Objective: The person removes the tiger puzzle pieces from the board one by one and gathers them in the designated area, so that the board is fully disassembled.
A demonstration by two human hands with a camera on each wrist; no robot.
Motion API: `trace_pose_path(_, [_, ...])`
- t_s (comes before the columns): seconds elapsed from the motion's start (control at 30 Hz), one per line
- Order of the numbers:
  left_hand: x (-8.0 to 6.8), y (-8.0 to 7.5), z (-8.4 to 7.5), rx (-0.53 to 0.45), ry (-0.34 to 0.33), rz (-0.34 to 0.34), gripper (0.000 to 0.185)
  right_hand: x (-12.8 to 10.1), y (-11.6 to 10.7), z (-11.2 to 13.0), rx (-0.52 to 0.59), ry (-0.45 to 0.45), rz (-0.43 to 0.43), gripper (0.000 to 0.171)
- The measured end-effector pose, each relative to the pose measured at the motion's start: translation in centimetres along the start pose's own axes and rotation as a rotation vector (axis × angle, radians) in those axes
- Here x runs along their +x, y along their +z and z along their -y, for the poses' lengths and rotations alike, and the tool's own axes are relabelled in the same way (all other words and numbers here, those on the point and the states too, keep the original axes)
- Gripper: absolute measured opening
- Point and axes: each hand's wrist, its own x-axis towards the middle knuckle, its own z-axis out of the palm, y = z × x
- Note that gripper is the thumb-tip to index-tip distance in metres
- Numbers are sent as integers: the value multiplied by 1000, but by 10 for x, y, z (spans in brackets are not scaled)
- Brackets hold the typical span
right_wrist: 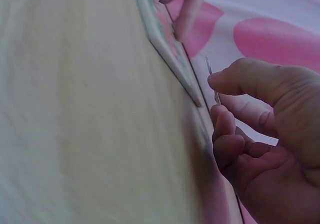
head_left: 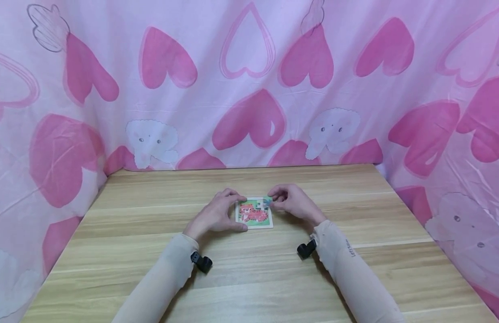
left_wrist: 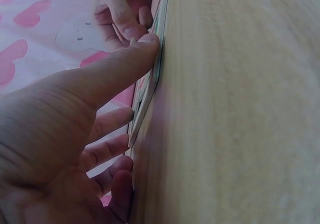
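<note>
A small square jigsaw puzzle (head_left: 252, 216) with a red striped tiger on green lies flat on the table. Pale gaps show in its upper right part. My left hand (head_left: 218, 211) holds the puzzle's left side, thumb at the near edge and fingers at the far edge. Over the upper right corner, my right hand (head_left: 295, 202) pinches a green and blue puzzle piece (head_left: 267, 200) between thumb and fingers. In the right wrist view that piece (right_wrist: 209, 65) appears edge-on, apart from the puzzle board (right_wrist: 172, 59). The piece's printed face is hidden there.
The wooden table (head_left: 249, 278) spreads around the puzzle on all sides. A pink curtain (head_left: 249, 112) with hearts hangs behind the table and along both sides. Each wrist carries a small black camera (head_left: 202, 261).
</note>
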Motion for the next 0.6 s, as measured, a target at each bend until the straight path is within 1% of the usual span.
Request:
trace_pose_path(0.17, [1,3,0,5,4,-3,92,-11,-19,0,8,43,-31,29])
trace_pose_path(0.23, [1,3,1,2,0,-3,92,-16,-30,-2,-5,43,-38,29])
trace_pose_path(0.43, [-1,2,-1,-7,-19,-1,92,-30,-67,-13,-39,-45,-75,31])
trace_pose_path(0.6, [-1,1,0,-4,-23,-4,92,-44,-96,-20,-17,-52,-118,34])
